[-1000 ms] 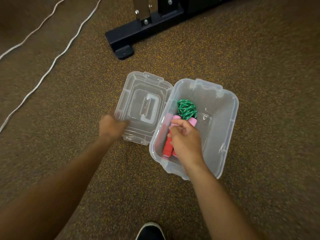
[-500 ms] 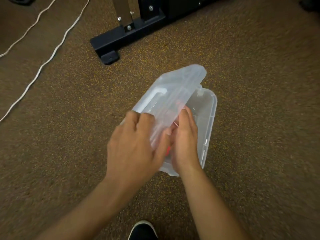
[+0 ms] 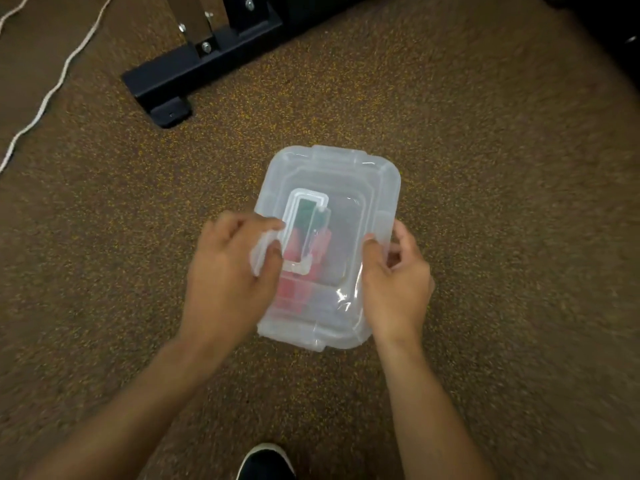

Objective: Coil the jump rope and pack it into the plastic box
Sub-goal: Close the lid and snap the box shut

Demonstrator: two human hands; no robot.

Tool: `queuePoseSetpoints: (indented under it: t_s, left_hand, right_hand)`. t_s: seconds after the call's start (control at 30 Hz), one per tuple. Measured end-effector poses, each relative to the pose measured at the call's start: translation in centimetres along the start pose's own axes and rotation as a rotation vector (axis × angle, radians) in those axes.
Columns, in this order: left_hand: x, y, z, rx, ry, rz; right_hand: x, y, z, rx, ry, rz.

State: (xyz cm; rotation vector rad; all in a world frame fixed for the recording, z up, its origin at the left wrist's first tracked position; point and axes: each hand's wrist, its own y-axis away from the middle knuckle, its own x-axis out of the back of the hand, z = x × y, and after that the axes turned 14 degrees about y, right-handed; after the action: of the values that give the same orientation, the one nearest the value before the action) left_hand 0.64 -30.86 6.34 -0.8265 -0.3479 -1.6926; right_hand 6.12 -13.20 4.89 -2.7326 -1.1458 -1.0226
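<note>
The coiled green jump rope with pink handles [image 3: 304,244] sat inside the clear plastic box [image 3: 375,320] on the floor, translucent lid [image 3: 346,188] laid on top. Left hand [image 3: 228,282] and right hand [image 3: 398,282] gripped opposite lid edges, probably to press it shut evenly.

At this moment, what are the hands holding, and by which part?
Both grip the clear plastic box, lid on: left hand at the lid's left edge, fingers by the handle recess; right hand on the right rim. The jump rope lies inside, unheld.

box [image 3: 377,188] clear, frosted | rope [image 3: 304,211] green | handles [image 3: 291,289] pink-red | carpet [image 3: 485,168] brown, yellow-flecked
</note>
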Motion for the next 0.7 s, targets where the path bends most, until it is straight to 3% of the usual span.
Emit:
queuePoseSetpoints:
  t_s: [0.1,0.17,0.23,0.4,0.6,0.7]
  left_hand:
    - [0.5,-1.7,-2.4,0.231,-0.037,-0.05]
    - [0.3,-2.4,-3.4,0.474,0.034,-0.143]
    - [-0.3,-2.6,-4.1,0.608,0.152,-0.202]
    - [-1.7,-1.8,-3.4,0.541,0.192,-0.131]
    - [-1.4,-2.2,-3.1,0.511,0.154,-0.178]
    - [-1.0,-3.2,-3.6,0.493,0.25,-0.172]
  right_hand:
    - [-0.2,-0.3,0.3,0.037,0.109,0.025]
    - [-0.4,-0.7,0.8,-0.017,0.111,-0.011]
    - [-0.8,-0.9,1.2,-0.076,0.08,-0.051]
    - [-1.7,-0.9,1.6,-0.058,0.098,-0.047]
    - [-1.8,-1.1,1.3,-0.087,0.085,-0.029]
    - [-1.6,-2.2,0.2,-0.113,0.104,-0.019]
